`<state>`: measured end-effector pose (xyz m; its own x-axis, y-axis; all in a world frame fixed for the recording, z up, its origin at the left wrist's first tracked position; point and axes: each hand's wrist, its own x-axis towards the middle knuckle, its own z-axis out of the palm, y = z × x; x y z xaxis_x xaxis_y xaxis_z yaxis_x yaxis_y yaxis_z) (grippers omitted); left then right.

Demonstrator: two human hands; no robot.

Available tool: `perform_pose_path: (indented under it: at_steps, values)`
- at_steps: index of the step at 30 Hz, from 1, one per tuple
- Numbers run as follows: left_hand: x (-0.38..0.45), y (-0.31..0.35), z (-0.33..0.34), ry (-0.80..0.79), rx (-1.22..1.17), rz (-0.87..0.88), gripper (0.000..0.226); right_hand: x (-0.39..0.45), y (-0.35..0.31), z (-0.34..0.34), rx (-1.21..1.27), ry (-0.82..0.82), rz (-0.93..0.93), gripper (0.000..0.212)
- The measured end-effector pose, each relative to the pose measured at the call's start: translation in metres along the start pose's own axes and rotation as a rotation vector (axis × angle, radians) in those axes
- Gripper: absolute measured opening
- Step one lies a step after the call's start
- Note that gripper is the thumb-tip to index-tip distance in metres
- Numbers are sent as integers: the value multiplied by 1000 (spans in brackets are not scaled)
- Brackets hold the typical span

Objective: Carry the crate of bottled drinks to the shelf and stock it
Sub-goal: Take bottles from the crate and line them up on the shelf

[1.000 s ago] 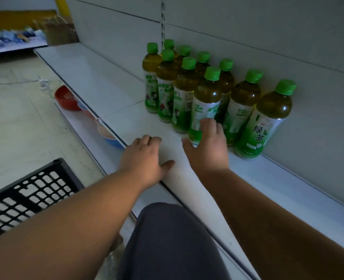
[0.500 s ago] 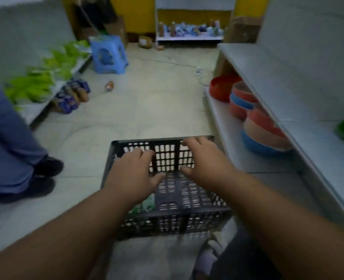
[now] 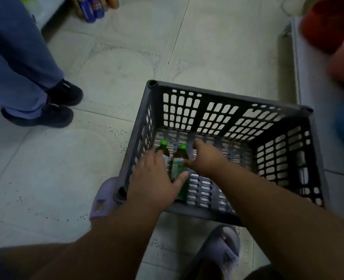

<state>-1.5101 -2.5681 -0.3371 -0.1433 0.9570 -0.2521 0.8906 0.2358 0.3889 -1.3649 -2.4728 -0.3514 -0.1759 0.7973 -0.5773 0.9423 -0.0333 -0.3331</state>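
Observation:
A dark perforated plastic crate stands on the tiled floor in front of me. Two green-capped tea bottles lie in its near left corner: the left bottle and the right bottle. My left hand is spread over the left bottle, its thumb resting on the right bottle's label. My right hand reaches into the crate beside the right bottle, fingers apart, thumb at the bottle's shoulder. Neither hand has closed around a bottle. The bottles' lower parts are hidden under my left hand.
Another person's blue trouser legs and dark shoes stand at the left. The low shelf edge with stacked red and blue basins runs along the right. My grey slippers sit just below the crate. Goods line the floor at top left.
My view swung from the stocked shelf down to the crate. Both hands left the shelf, passed over the crate rim and now reach inside onto the two bottles.

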Motion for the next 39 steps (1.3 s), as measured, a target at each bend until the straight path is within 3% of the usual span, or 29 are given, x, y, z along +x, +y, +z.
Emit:
perform_pose_path:
  at_steps: [3,6,8,11,14,16,21,28,34,39]
  values:
    - [4,-2,8,-29,58,22,104,38,5,29,66,-130,86,57]
    - [7,-2,10,-11,99,17,108,74,7,58,135,-206,188,67]
    - [8,-2,11,-4,112,25,108,92,11,77,228,-223,270,75]
    - [9,-2,13,6,102,34,109,106,16,94,398,-202,329,59]
    - [9,-2,14,-10,111,27,108,102,20,88,480,-173,306,71]
    - [9,-1,12,-15,103,28,108,93,24,75,548,-103,249,75]
    - [3,5,-1,-95,32,26,111,34,26,1,742,28,46,61]
    - [-39,87,-65,-51,-290,172,118,-137,26,-122,818,325,-258,64]
    - [-103,185,-114,-14,-451,448,116,-303,63,-174,751,697,-293,73]
    - [-155,268,-120,-111,-396,671,121,-408,123,-185,793,959,-210,62]
